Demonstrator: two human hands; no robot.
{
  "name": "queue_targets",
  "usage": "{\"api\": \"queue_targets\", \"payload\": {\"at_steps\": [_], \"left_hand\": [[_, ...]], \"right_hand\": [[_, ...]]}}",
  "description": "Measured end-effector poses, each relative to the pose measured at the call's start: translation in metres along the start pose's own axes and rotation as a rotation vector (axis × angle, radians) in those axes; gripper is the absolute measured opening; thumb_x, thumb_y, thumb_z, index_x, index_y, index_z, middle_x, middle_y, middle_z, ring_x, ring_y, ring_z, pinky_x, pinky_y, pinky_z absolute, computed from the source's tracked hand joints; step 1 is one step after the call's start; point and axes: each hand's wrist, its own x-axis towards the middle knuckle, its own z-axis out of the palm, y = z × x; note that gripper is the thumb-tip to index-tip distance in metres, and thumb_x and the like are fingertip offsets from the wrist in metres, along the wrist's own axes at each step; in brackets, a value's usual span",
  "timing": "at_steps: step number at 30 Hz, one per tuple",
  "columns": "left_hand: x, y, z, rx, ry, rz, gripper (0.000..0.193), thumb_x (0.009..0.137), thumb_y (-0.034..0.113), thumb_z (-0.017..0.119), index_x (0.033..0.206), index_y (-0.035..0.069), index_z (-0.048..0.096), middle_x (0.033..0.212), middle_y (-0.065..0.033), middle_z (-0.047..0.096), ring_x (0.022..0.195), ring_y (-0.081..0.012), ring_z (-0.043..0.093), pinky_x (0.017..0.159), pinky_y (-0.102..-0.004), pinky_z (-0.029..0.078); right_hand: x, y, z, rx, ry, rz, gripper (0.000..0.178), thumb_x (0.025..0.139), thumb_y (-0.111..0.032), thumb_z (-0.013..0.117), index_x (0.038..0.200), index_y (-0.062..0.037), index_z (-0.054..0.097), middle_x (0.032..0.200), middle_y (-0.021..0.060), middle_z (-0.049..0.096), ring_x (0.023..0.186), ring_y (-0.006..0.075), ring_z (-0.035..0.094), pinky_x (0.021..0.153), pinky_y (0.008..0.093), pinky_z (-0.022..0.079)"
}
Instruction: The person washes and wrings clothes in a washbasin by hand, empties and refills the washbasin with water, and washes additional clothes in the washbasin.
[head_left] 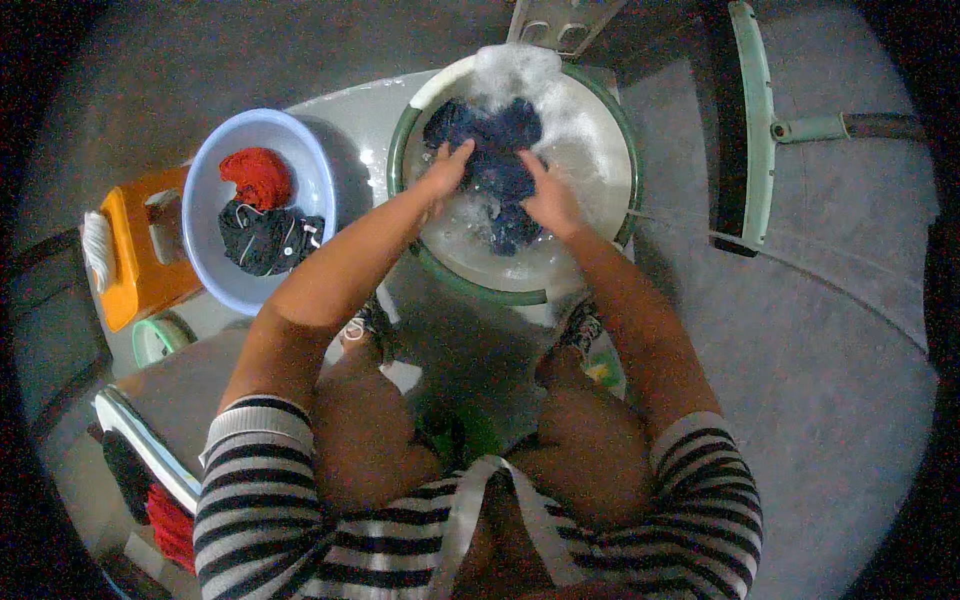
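Observation:
A wet dark blue garment [497, 172] lies bunched in a wide, green-rimmed basin [638, 165] of soapy water. My left hand [447, 172] is at the garment's left side, thumb and fingers apart. On the other side my right hand [548, 195] touches the cloth, with one finger stretched forward. Some fingers of both hands are hidden, and I see no firm grip on the fabric. White foam [518, 75] gathers at the basin's far edge.
Left stands a pale blue basin [190, 205] with a red cloth [258, 178] and a black garment with white trim [258, 238]. Beyond it are an orange plastic container [130, 265] and a small green tub [150, 342]. A pale green, bar-shaped tool [760, 130] is at right.

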Motion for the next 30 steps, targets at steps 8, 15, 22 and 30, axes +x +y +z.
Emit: {"api": "queue_targets", "payload": {"at_steps": [8,15,22,30], "left_hand": [[-0.02,0.037,0.0,-0.726,-0.585,-0.197,0.059,0.082,0.056,0.041,0.12,0.01,0.047,0.117,-0.0111,0.052,0.104,-0.0275,0.053,0.087,-0.045,0.043],[-0.031,0.012,0.027,-0.695,-0.589,-0.145,0.035,0.084,0.034,0.046,0.103,0.007,0.057,0.105,-0.0147,0.057,0.091,-0.0246,0.058,0.08,-0.0376,0.049],[-0.098,0.024,-0.027,1.272,-0.167,0.751,0.046,0.071,0.022,0.066,0.107,-0.004,0.052,0.108,-0.023,0.049,0.093,-0.0352,0.055,0.081,-0.0422,0.045],[-0.077,-0.018,-0.035,1.126,-0.387,1.4,0.032,0.076,0.02,0.057,0.101,0.001,0.055,0.101,-0.0162,0.054,0.091,-0.0338,0.053,0.08,-0.0392,0.044]], "right_hand": [[0.004,-0.104,-0.079,0.543,0.012,-0.021,0.033,0.062,-0.005,0.062,0.095,-0.0093,0.06,0.097,0.0126,0.057,0.088,0.0303,0.057,0.081,0.035,0.045],[0.006,-0.083,-0.065,0.28,0.381,-0.356,0.028,0.062,-0.028,0.067,0.081,-0.0111,0.056,0.079,0.0087,0.058,0.073,0.03,0.059,0.062,0.0399,0.047],[-0.054,-0.027,-0.077,0.08,-0.297,-0.062,0.043,0.056,-0.021,0.069,0.095,-0.0118,0.056,0.102,0.0124,0.055,0.1,0.0306,0.052,0.084,0.0426,0.043],[-0.045,-0.045,-0.026,-0.173,-0.231,-1.031,0.043,0.08,-0.022,0.047,0.119,-0.0058,0.048,0.127,0.0106,0.044,0.122,0.0264,0.037,0.106,0.0446,0.02]]}}
